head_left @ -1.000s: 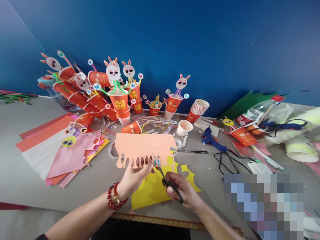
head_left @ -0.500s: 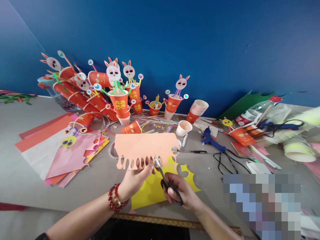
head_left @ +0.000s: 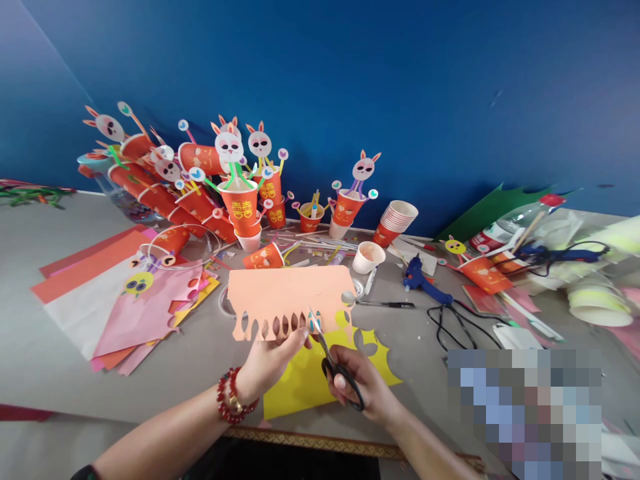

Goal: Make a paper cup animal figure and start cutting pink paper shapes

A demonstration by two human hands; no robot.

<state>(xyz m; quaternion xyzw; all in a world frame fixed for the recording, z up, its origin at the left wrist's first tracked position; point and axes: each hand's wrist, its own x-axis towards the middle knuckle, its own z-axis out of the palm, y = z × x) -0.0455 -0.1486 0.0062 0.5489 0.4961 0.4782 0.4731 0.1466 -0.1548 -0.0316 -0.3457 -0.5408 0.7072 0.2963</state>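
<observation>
My left hand (head_left: 277, 355) pinches the lower edge of a peach sheet of paper (head_left: 285, 290), which has a row of leaf-shaped holes along that edge. Black-handled scissors (head_left: 325, 347) are in my right hand (head_left: 361, 381), my fingers through the handles. Their blades meet the paper's lower edge, beside my left thumb and a small blue-marked leaf shape (head_left: 315, 321). Under both hands, a yellow sheet (head_left: 305, 380) with cut-outs lies on the table.
Red paper cups (head_left: 239, 207) with rabbit faces on straws crowd the back left. Coloured paper sheets (head_left: 130, 327) lie at left. Rightward are a white cup (head_left: 369, 257), a pen (head_left: 385, 304), a blue glue gun (head_left: 425, 280) with its cord, and a plastic bottle (head_left: 515, 223).
The peach paper has shifted very slightly to the left. Both hands and the scissors stay nearly in the same place.
</observation>
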